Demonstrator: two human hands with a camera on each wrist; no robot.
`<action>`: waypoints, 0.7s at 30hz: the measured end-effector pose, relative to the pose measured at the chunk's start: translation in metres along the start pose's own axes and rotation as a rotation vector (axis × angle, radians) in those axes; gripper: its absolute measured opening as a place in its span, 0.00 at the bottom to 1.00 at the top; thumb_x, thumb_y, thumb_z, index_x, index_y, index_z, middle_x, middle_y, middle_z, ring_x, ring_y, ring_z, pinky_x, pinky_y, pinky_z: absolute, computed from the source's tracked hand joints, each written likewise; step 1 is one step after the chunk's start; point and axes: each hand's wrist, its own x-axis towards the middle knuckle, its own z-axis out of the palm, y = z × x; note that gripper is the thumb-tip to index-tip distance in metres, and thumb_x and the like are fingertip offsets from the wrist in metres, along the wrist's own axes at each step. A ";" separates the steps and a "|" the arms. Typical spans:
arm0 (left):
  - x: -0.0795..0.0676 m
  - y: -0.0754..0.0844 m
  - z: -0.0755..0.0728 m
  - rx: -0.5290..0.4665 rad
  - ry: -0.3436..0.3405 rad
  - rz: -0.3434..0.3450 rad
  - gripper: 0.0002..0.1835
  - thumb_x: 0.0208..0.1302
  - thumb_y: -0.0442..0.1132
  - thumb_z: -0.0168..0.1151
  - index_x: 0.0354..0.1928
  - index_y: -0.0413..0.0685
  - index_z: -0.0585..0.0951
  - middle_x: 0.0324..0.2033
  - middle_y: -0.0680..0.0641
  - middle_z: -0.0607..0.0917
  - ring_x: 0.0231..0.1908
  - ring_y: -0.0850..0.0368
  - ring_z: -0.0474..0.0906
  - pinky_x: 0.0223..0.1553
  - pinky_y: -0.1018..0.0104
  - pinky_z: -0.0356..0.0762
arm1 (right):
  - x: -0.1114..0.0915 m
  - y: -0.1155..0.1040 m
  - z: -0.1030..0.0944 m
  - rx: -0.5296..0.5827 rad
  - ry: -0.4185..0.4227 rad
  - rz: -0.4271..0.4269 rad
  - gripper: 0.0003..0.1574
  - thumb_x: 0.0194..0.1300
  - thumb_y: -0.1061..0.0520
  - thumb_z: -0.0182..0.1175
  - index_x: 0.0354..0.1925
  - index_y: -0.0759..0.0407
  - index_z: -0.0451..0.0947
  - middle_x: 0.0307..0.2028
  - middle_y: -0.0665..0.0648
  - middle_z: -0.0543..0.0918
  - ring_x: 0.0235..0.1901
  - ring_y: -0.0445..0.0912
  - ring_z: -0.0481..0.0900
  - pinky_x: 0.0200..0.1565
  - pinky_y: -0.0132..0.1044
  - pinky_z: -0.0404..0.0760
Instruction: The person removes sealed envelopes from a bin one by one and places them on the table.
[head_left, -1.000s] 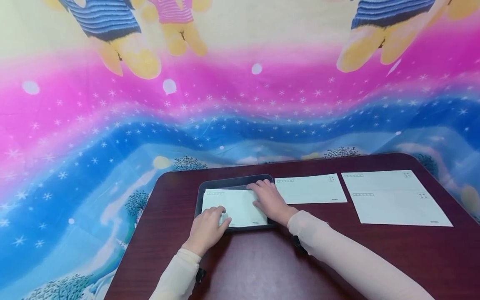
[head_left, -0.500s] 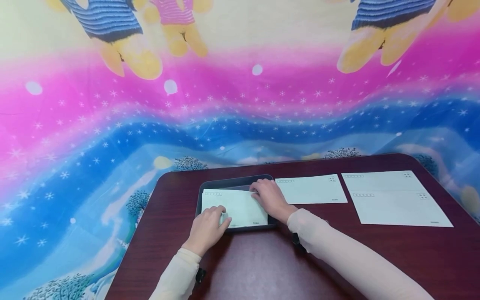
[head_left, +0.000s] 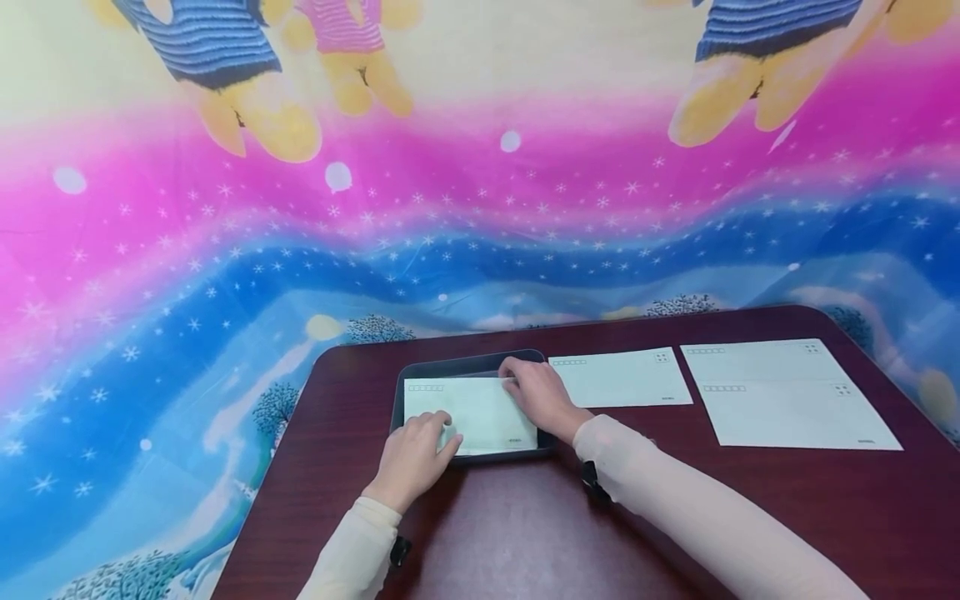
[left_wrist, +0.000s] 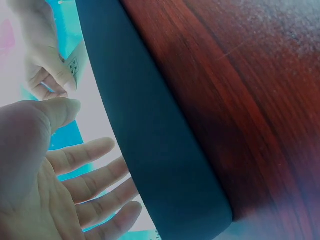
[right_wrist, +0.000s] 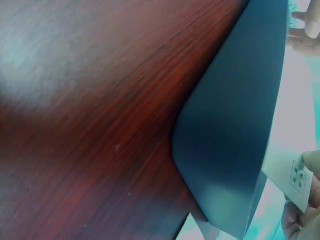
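A white envelope [head_left: 468,408] lies in a dark shallow tray [head_left: 401,450], its printed boxes at the top left. My left hand [head_left: 416,458] is over its lower left part; in the left wrist view this hand [left_wrist: 75,185] has its fingers loosely extended along the envelope, inside the tray wall [left_wrist: 145,120]. At the envelope's right end is my right hand [head_left: 543,398]. In the right wrist view its thumb and fingers [right_wrist: 312,160] pinch the stamp-box corner of the envelope [right_wrist: 292,120], lifted a little at the tray rim [right_wrist: 230,115]. Anything beneath this envelope is hidden.
Right of the tray, a single envelope [head_left: 618,379] lies flat on the dark red wooden table [head_left: 495,533]. Farther right, two envelopes [head_left: 795,417] overlap. A patterned cloth [head_left: 480,208] hangs behind the table's far edge.
The top envelope has shifted slightly and now lies squarer in the tray; the offset edge beneath it no longer shows. My right fingers have drawn in at its corner. My left hand stays put.
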 end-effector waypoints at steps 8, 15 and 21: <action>0.002 0.000 -0.004 0.009 0.024 -0.001 0.16 0.66 0.51 0.68 0.47 0.49 0.85 0.37 0.48 0.89 0.33 0.52 0.83 0.30 0.58 0.81 | 0.002 -0.002 -0.006 0.102 -0.023 0.048 0.07 0.75 0.58 0.58 0.47 0.51 0.81 0.47 0.53 0.88 0.44 0.48 0.85 0.47 0.46 0.82; 0.003 0.002 -0.009 -0.028 0.021 -0.014 0.16 0.67 0.51 0.66 0.49 0.49 0.84 0.39 0.48 0.89 0.34 0.54 0.84 0.32 0.59 0.82 | 0.004 -0.004 -0.010 0.127 -0.004 0.054 0.07 0.75 0.57 0.58 0.46 0.51 0.82 0.46 0.54 0.88 0.47 0.49 0.86 0.48 0.46 0.82; 0.003 0.004 -0.012 -0.058 0.038 -0.025 0.17 0.67 0.52 0.66 0.49 0.50 0.84 0.40 0.48 0.89 0.35 0.55 0.84 0.33 0.58 0.82 | 0.002 -0.004 -0.015 0.138 0.012 0.059 0.08 0.75 0.56 0.57 0.48 0.50 0.82 0.48 0.54 0.88 0.47 0.49 0.86 0.48 0.47 0.82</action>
